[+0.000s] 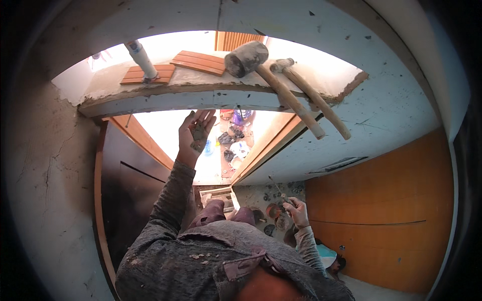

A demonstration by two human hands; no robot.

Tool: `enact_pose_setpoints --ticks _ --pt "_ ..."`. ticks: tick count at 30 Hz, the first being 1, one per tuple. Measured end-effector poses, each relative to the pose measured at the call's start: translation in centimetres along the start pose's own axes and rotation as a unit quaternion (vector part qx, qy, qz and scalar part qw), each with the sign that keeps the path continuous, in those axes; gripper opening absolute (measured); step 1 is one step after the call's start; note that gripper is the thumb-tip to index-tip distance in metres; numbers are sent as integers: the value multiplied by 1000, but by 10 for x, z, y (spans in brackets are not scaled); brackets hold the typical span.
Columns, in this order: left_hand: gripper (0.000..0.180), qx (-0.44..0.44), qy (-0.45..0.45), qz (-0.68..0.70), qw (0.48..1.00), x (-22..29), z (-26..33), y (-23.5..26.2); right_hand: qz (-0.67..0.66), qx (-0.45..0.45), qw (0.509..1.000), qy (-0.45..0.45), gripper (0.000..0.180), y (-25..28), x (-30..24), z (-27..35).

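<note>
My left hand is raised, palm up, just under the ledge. A lump of grey mortar rests in its palm, the fingers loosely curled around it. My right hand hangs low by my side and grips a thin metal tool that points up and to the left. On the ledge above lie a rubber mallet and a hammer. Their wooden handles stick out over the ledge's edge to the right.
Two slatted wooden tiles and a white cartridge tube sit on the ledge. Ladder steps show below my knees. Tools and bags litter the floor. A person in a light blue cap is below right, beside an orange wooden panel.
</note>
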State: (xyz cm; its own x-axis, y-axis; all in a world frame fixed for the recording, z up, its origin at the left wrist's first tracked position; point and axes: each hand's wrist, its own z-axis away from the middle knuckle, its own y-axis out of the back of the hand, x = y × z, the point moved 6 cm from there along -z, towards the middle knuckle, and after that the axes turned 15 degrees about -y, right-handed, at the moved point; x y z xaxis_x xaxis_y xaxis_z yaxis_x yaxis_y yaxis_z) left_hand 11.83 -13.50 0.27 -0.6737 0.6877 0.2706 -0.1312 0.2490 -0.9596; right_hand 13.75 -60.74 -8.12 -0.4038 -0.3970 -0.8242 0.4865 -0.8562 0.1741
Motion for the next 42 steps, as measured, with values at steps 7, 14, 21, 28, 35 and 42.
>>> enact_pose_setpoints --ticks 7,14,21,28,35,42 --pt "11 -8 -54 28 998 -9 -15 -3 -98 69 989 -82 19 37 104 -28" --pt "15 -18 -74 20 997 -9 -17 -2 -151 129 976 -94 18 60 163 -51" --pt "34 -85 -67 31 994 -8 -20 0 -205 144 966 63 18 94 112 -75" --pt "47 -149 -42 75 985 -11 -26 -1 -159 145 945 246 23 122 19 -95" --pt "58 -236 -59 123 962 -7 -36 10 -133 153 887 416 24 123 -82 -78" --pt "66 -283 -86 83 951 -12 -31 2 -179 146 836 499 31 121 -144 -48"
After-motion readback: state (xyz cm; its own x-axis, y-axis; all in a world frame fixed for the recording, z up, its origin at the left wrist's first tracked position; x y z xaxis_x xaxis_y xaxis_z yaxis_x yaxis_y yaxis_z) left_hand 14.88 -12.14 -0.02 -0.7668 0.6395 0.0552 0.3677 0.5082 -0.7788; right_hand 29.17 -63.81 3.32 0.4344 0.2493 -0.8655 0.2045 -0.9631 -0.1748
